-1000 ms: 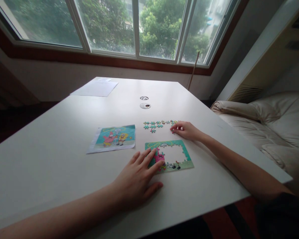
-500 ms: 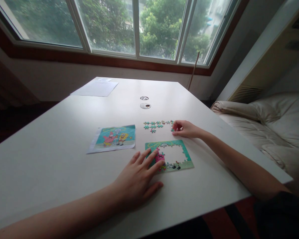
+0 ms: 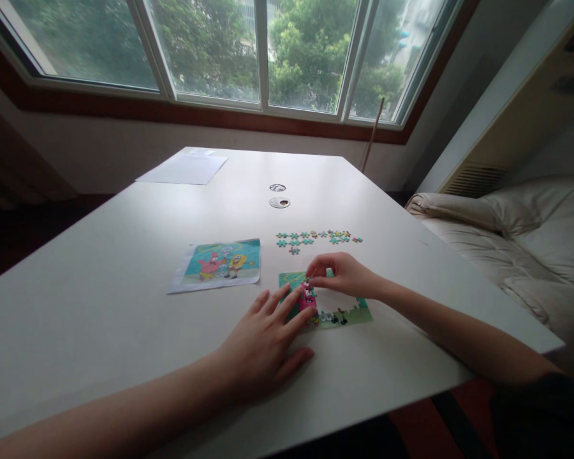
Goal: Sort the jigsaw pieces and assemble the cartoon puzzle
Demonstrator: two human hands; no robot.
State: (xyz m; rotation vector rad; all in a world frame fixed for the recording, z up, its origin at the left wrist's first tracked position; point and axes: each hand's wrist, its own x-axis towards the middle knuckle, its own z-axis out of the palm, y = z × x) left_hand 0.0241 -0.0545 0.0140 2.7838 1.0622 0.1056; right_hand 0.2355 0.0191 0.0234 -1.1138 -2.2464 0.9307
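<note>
A partly filled cartoon jigsaw puzzle (image 3: pixel 358 317) lies on the table, its border joined and a white gap in the middle. Flat on its left side rests my left hand (image 3: pixel 268 341), fingers spread, partly covering a pink figure. My right hand (image 3: pixel 342 275) is over the puzzle's upper part, thumb and fingertips pinched on a small puzzle piece (image 3: pixel 307 281) beside that pink figure. The fingers hide most of the piece. Just beyond, loose puzzle pieces (image 3: pixel 294 242) lie in short rows. To the left is a printed reference picture (image 3: pixel 224 261) with the same cartoon characters.
The white table (image 3: pixel 124 331) narrows toward the window. Two round metal-looking discs (image 3: pixel 279 203) sit in its middle, and white paper sheets (image 3: pixel 182 169) lie at the far left. A pale sofa (image 3: pixel 507 236) stands beyond the right edge.
My right hand has moved from the loose pieces toward me and left, onto the puzzle, with a piece in its fingertips. More loose pieces are uncovered. My left hand has stayed put.
</note>
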